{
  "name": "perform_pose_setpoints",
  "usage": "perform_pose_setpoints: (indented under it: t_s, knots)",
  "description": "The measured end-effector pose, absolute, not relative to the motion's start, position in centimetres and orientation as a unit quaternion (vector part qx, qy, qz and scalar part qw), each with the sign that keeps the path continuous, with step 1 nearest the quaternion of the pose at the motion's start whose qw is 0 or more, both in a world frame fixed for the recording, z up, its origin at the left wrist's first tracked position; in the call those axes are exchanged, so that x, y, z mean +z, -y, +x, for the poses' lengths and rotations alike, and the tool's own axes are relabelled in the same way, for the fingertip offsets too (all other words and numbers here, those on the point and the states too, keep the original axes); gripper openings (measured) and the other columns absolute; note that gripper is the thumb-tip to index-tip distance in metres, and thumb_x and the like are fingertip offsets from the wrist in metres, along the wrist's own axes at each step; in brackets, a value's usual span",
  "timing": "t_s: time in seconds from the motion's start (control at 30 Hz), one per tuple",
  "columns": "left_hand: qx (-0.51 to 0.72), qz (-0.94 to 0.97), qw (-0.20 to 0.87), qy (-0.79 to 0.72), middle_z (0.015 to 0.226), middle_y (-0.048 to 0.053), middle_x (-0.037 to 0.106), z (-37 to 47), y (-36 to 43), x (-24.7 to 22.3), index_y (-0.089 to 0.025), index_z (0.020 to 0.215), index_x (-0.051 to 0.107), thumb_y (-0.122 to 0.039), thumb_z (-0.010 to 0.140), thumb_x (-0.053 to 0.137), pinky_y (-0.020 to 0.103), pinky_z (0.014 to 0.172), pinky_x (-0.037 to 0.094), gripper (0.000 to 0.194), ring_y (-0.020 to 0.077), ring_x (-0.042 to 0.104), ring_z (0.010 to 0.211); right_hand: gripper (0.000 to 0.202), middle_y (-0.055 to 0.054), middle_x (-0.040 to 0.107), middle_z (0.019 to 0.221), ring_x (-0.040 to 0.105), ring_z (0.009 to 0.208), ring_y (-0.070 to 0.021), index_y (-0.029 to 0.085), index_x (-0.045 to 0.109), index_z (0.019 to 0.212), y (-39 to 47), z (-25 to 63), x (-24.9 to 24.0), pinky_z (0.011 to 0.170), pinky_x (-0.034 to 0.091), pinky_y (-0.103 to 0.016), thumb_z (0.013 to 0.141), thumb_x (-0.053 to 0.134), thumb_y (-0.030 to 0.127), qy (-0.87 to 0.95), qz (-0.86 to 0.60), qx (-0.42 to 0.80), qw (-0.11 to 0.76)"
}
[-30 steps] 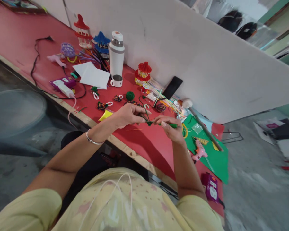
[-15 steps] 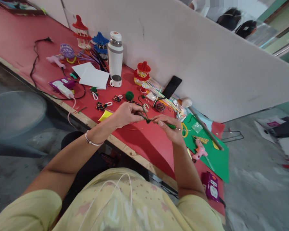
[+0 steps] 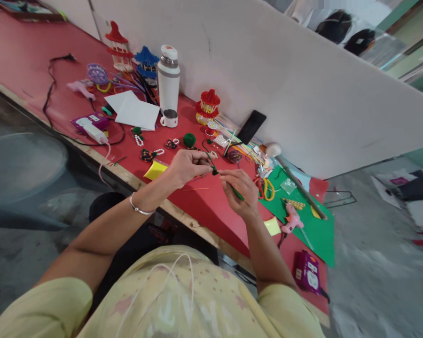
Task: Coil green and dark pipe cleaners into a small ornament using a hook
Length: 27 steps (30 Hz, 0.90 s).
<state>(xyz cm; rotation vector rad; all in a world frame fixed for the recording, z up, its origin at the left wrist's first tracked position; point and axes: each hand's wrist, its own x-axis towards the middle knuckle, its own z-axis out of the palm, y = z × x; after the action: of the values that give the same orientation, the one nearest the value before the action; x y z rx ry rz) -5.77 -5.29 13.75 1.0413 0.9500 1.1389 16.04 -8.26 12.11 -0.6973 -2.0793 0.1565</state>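
Observation:
My left hand (image 3: pixel 190 166) pinches a small piece of dark green yarn work (image 3: pixel 215 172), with a strand of green yarn rising from it. My right hand (image 3: pixel 241 190) is closed round a crochet hook with a green handle (image 3: pixel 237 193); its tip meets the yarn work between both hands. Just beyond the fingers lie a ball of green yarn (image 3: pixel 189 140) and a multicoloured yarn ball (image 3: pixel 234 156). Small dark yarn pieces with white bead loops (image 3: pixel 148 155) rest left of my left hand.
A white flask (image 3: pixel 168 84) and a steel-lined cup (image 3: pixel 169 119) stand behind. A phone (image 3: pixel 253 126) leans on the partition. Yellow-handled scissors (image 3: pixel 268 189), a pink glue gun (image 3: pixel 292 218) and a green sheet (image 3: pixel 315 239) lie right. The red table's (image 3: pixel 211 211) wooden edge runs before me.
My right hand has turned and moved slightly left and down, tilting the hook, so more of the scissors and a yellow paper shows. My left hand has barely moved.

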Motion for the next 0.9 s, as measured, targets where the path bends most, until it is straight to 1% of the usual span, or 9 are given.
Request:
perform_pose_setpoints:
  t_s: [0.13, 0.23, 0.4, 0.5, 0.6, 0.67, 0.73, 0.8, 0.9]
  knots:
    - [0.537, 0.413, 0.616, -0.403, 0.058, -0.004, 0.063, -4.8, 5.5, 13.3, -0.009, 0.101, 0.083, -0.018, 0.054, 0.092, 0.019, 0.044, 0.028, 0.049, 0.0049, 0.046, 0.048, 0.031, -0.012, 0.082, 0.119, 0.078, 0.107, -0.0235, 0.027, 0.070, 0.125, 8.3, 14.8, 10.9, 0.090, 0.064, -0.044, 0.099, 0.067, 0.012, 0.831, -0.293, -0.013, 0.473]
    - [0.549, 0.385, 0.633, -0.386, 0.056, -0.005, 0.060, -4.4, 5.7, 13.1, -0.009, 0.102, 0.083, -0.019, 0.053, 0.094, 0.020, 0.043, 0.027, 0.051, 0.0046, 0.045, 0.045, 0.036, -0.012, 0.081, 0.119, 0.077, 0.108, -0.0242, 0.029, 0.068, 0.131, 8.3, 14.0, 9.9, 0.091, 0.064, -0.044, 0.099, 0.068, 0.013, 0.815, -0.302, -0.070, 0.489]
    - [0.483, 0.346, 0.719, -0.360, 0.057, -0.003, 0.064, -5.2, 5.8, 13.6, -0.011, 0.103, 0.083, -0.018, 0.052, 0.095, 0.019, 0.043, 0.023, 0.053, 0.0052, 0.048, 0.045, 0.046, -0.010, 0.080, 0.117, 0.075, 0.106, -0.0256, 0.036, 0.068, 0.138, 8.1, 13.9, 9.1, 0.090, 0.063, -0.045, 0.096, 0.074, 0.017, 0.793, -0.295, -0.092, 0.525]
    - [0.431, 0.352, 0.757, -0.343, 0.059, -0.001, 0.065, -6.3, 5.4, 13.8, -0.013, 0.102, 0.084, -0.017, 0.053, 0.095, 0.019, 0.042, 0.020, 0.050, 0.0055, 0.050, 0.046, 0.041, -0.007, 0.082, 0.117, 0.076, 0.105, -0.0254, 0.040, 0.071, 0.135, 7.6, 14.8, 9.8, 0.089, 0.063, -0.046, 0.097, 0.074, 0.023, 0.813, -0.258, -0.020, 0.522]
    - [0.419, 0.393, 0.737, -0.356, 0.058, -0.001, 0.063, -7.3, 5.0, 13.8, -0.012, 0.102, 0.085, -0.016, 0.056, 0.094, 0.021, 0.041, 0.019, 0.047, 0.0056, 0.047, 0.044, 0.026, -0.008, 0.084, 0.119, 0.079, 0.105, -0.0257, 0.036, 0.077, 0.126, 7.2, 16.0, 11.2, 0.091, 0.064, -0.048, 0.101, 0.070, 0.031, 0.840, -0.242, 0.102, 0.475]
    - [0.421, 0.423, 0.710, -0.373, 0.054, -0.002, 0.059, -7.6, 4.8, 13.7, -0.011, 0.101, 0.086, -0.014, 0.058, 0.093, 0.022, 0.041, 0.020, 0.044, 0.0053, 0.043, 0.042, 0.022, -0.009, 0.085, 0.120, 0.080, 0.108, -0.0260, 0.033, 0.079, 0.121, 7.2, 16.8, 12.3, 0.096, 0.064, -0.049, 0.102, 0.068, 0.034, 0.843, -0.249, 0.168, 0.445]
    - [0.419, 0.447, 0.692, -0.382, 0.052, -0.002, 0.059, -7.6, 4.7, 13.7, -0.011, 0.099, 0.086, -0.012, 0.059, 0.092, 0.022, 0.041, 0.022, 0.041, 0.0051, 0.041, 0.042, 0.021, -0.009, 0.085, 0.121, 0.080, 0.111, -0.0259, 0.032, 0.080, 0.119, 7.4, 17.4, 13.2, 0.100, 0.063, -0.049, 0.103, 0.067, 0.033, 0.836, -0.259, 0.222, 0.430]
    - [0.407, 0.464, 0.689, -0.379, 0.054, 0.000, 0.062, -7.6, 4.6, 13.7, -0.011, 0.097, 0.087, -0.012, 0.059, 0.090, 0.022, 0.043, 0.024, 0.037, 0.0054, 0.043, 0.043, 0.020, -0.008, 0.085, 0.119, 0.080, 0.112, -0.0254, 0.031, 0.081, 0.117, 7.6, 17.9, 13.7, 0.101, 0.063, -0.048, 0.103, 0.067, 0.032, 0.821, -0.265, 0.271, 0.426]
    - [0.386, 0.476, 0.700, -0.367, 0.058, 0.004, 0.067, -7.5, 4.5, 13.7, -0.011, 0.095, 0.087, -0.013, 0.060, 0.089, 0.022, 0.043, 0.024, 0.035, 0.0052, 0.042, 0.042, 0.017, -0.006, 0.086, 0.114, 0.081, 0.109, -0.0240, 0.031, 0.083, 0.111, 7.7, 18.5, 13.6, 0.097, 0.065, -0.044, 0.102, 0.068, 0.033, 0.777, -0.270, 0.360, 0.440]
